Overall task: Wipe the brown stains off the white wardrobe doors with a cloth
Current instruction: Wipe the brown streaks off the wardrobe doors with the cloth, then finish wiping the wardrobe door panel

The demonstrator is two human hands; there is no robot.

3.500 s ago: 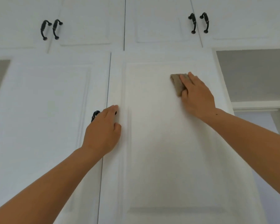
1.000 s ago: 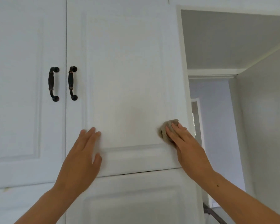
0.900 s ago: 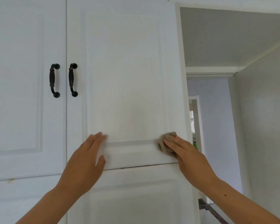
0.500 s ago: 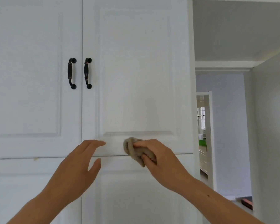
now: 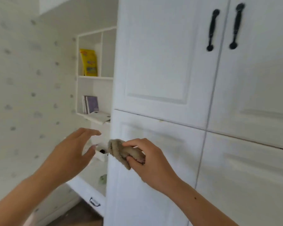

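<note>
Presently, right hand (image 5: 147, 162) grips the cloth (image 5: 121, 150), bunched between curled fingers and thumb, free end projecting past the fingertips; likely gathered to present a fresh face. Wardrobe door (image 5: 131, 201) stands just behind the fingers, contact undeterminable. Left hand (image 5: 72, 154) hovers beside, fingers loosely spread, empty.

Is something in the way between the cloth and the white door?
No, nothing visible is. The right hand holds the bunched cloth just in front of the lower door, near its left edge. The left hand is open, off to the left, not between them.
</note>
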